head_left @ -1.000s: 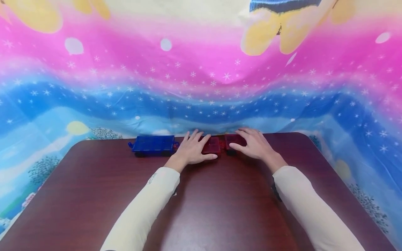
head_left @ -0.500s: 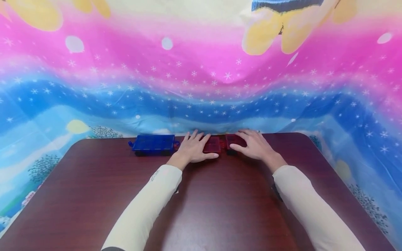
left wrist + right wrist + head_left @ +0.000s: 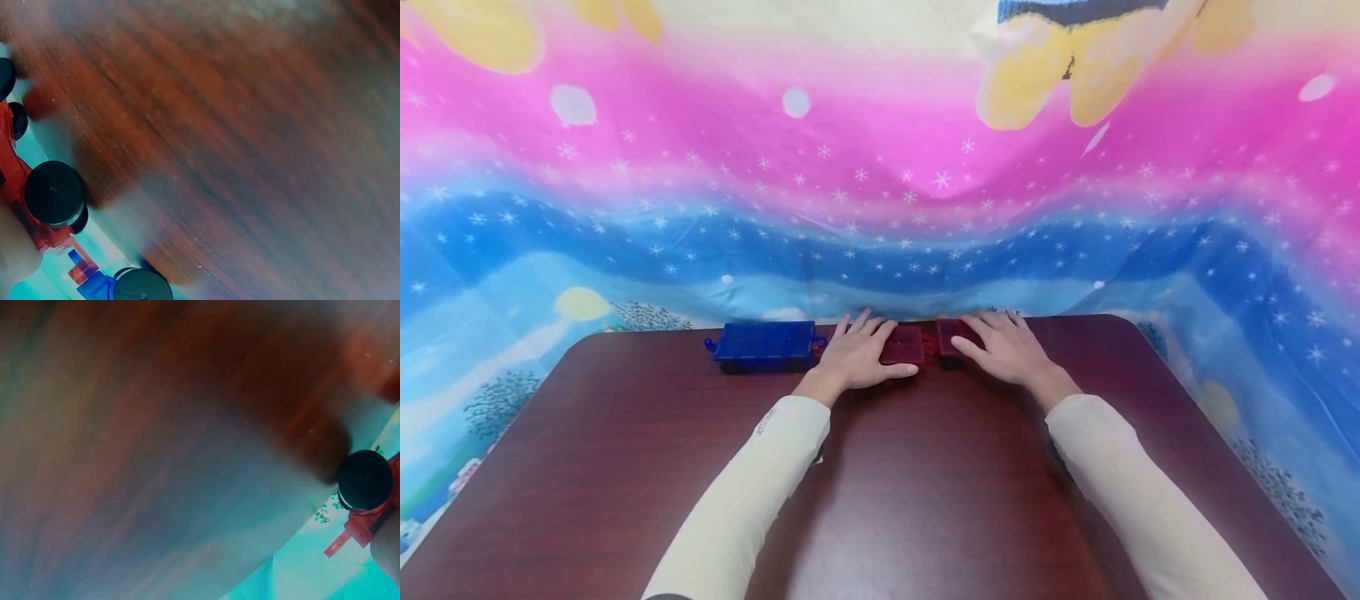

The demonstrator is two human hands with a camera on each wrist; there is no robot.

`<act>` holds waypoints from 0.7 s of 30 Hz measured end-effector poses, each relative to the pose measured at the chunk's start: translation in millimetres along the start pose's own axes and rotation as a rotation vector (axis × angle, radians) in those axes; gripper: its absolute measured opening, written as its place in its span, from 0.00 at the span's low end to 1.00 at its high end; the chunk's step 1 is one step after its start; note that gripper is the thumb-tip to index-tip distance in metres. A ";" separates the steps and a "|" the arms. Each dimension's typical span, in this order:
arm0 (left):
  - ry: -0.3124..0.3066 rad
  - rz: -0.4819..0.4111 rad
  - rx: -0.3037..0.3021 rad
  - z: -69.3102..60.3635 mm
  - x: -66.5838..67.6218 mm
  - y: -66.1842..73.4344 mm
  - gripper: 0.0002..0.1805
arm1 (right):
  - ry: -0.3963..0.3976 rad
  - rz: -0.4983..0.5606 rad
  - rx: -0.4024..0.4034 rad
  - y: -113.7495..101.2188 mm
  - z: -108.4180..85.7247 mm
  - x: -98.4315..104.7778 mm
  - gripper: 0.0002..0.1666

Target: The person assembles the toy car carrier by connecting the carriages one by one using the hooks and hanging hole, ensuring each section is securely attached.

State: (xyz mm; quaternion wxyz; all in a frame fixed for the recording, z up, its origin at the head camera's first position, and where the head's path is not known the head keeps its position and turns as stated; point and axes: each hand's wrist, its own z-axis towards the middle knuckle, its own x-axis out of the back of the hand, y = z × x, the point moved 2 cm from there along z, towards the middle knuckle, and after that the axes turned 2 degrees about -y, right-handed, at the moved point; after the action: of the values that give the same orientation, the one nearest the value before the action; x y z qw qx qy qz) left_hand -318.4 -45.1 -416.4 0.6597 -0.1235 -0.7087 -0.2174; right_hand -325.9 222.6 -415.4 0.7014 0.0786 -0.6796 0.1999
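Note:
Three toy wagons with black wheels stand in a row at the table's far edge. The blue wagon point(image 3: 766, 343) is at the left end, a hook sticking out on its left. My left hand point(image 3: 859, 358) rests with spread fingers over the middle red wagon point(image 3: 904, 345), hiding part of it. Over the right-hand red wagon point(image 3: 952, 335) lies my right hand point(image 3: 1006, 350), its thumb to the near left. In the left wrist view, red and blue couplings meet beside a wheel point(image 3: 54, 192). The right wrist view shows a red hitch point(image 3: 338, 544) free at its end.
The dark brown wooden table point(image 3: 880, 500) has rounded far corners. A printed cloth point(image 3: 880, 200) with pink and blue bands hangs just behind it and along both sides.
Both hands stay on the red wagons with hardly any movement. The right fingers shift very slightly; the wagons keep their places.

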 end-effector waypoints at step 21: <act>0.053 -0.116 0.046 1.4 0.0 -7.4 0.54 | -0.064 -0.104 -0.016 -2.0 0.7 -5.0 0.46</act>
State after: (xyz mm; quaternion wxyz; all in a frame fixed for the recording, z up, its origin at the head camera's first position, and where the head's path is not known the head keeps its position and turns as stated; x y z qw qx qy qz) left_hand -323.1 -50.9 -417.6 0.6672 -0.0614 -0.7018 -0.2421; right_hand -325.7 219.7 -419.9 0.6892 0.1146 -0.6984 0.1552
